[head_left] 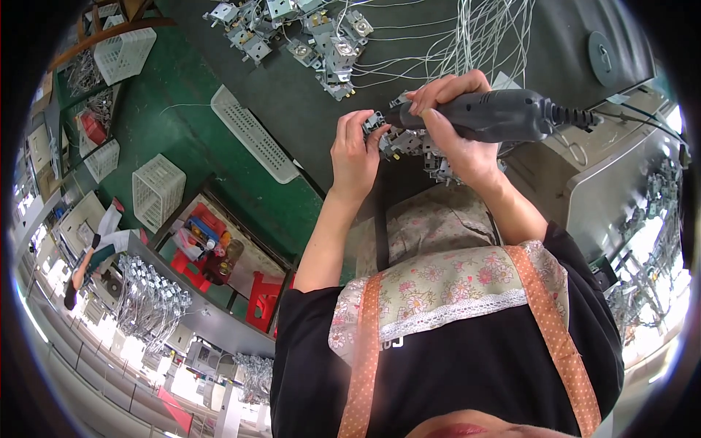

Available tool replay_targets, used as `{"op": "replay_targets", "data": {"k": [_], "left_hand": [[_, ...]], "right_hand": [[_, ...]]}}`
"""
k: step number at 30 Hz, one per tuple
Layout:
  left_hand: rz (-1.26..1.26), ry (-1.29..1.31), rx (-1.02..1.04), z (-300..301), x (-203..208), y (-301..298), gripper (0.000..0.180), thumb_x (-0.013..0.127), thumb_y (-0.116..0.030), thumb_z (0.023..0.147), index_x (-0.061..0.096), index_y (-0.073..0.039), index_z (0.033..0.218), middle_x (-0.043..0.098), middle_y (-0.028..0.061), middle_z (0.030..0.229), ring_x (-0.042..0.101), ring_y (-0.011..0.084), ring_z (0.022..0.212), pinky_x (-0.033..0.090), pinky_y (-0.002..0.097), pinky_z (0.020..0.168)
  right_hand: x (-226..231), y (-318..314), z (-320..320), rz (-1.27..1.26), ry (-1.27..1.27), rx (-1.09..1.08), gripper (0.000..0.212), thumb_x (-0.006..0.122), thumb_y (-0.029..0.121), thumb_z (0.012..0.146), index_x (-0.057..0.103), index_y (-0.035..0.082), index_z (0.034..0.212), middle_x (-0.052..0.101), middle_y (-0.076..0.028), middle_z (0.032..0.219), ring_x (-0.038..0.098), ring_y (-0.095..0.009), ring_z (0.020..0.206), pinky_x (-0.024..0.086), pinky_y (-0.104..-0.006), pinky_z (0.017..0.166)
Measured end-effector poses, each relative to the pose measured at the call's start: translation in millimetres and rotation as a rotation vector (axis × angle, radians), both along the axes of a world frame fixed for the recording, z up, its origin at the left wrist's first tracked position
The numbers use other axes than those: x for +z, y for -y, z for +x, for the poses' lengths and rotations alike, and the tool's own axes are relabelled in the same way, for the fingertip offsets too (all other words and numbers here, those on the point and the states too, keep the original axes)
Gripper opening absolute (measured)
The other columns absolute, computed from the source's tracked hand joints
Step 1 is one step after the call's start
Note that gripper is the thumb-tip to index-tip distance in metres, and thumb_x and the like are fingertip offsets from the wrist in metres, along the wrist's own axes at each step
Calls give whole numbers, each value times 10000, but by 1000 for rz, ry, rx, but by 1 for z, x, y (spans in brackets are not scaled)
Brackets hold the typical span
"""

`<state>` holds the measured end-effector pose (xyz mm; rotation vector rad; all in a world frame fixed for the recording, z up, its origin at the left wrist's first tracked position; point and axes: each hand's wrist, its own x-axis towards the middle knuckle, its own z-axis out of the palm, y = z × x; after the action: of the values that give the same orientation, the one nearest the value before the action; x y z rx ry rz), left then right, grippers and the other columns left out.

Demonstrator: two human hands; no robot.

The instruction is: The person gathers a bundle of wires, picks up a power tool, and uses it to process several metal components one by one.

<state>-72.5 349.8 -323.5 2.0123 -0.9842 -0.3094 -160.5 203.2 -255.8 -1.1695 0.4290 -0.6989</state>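
Note:
My right hand is wrapped round a dark grey electric screwdriver, which lies level with its nose pointing left. A cable and a wire hook come off its right end. The fingers of my left hand pinch a small silvery metal fitting, right at the screwdriver's nose. Whether the bit sits in a screw cannot be made out. More metal fittings lie bunched below the screwdriver, between my hands. Farther off on the dark table rests a pile of similar fittings, with thin white wires trailing right.
A dark round disc is at the table's right. White plastic baskets stand on the green floor, and a white perforated tray is beside the table. Red stools are to the left. Another person is at the far left.

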Motion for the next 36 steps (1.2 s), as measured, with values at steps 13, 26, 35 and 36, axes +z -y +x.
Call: {"op": "replay_targets", "data": {"k": [13, 26, 35, 36], "left_hand": [[24, 53, -48, 6, -9, 3, 353, 737, -7, 784, 553, -24, 1085, 579, 151, 1030, 615, 350, 899, 516, 415, 722], [-53, -389, 258, 29, -28, -2, 473, 736, -64, 799, 543, -56, 1230, 548, 188, 1211, 567, 340, 1106, 498, 400, 894], [43, 423, -244, 102, -13, 31, 807, 773, -16, 721, 400, -131, 1428, 586, 143, 1150, 566, 336, 1101, 469, 412, 928], [31, 310, -156, 99, -14, 31, 742, 796, -37, 708, 447, -97, 1361, 608, 115, 1092, 610, 282, 999, 502, 388, 834]], "right_hand": [[-7, 7, 2, 30, -82, -14, 268, 684, -25, 803, 467, -6, 960, 633, -92, 892, 653, -190, 904, 524, -331, 850], [-31, 0, 13, -218, -392, 135, 229, 716, 9, 790, 552, 33, 947, 603, -18, 808, 574, -80, 730, 475, -252, 661], [-16, 4, 11, -127, -414, 138, 214, 715, 33, 809, 545, 39, 939, 610, -14, 839, 562, -79, 739, 476, -243, 674], [-14, 4, 10, -90, -426, 139, 213, 715, 36, 812, 547, 39, 942, 609, -14, 838, 561, -78, 737, 473, -239, 673]]}}
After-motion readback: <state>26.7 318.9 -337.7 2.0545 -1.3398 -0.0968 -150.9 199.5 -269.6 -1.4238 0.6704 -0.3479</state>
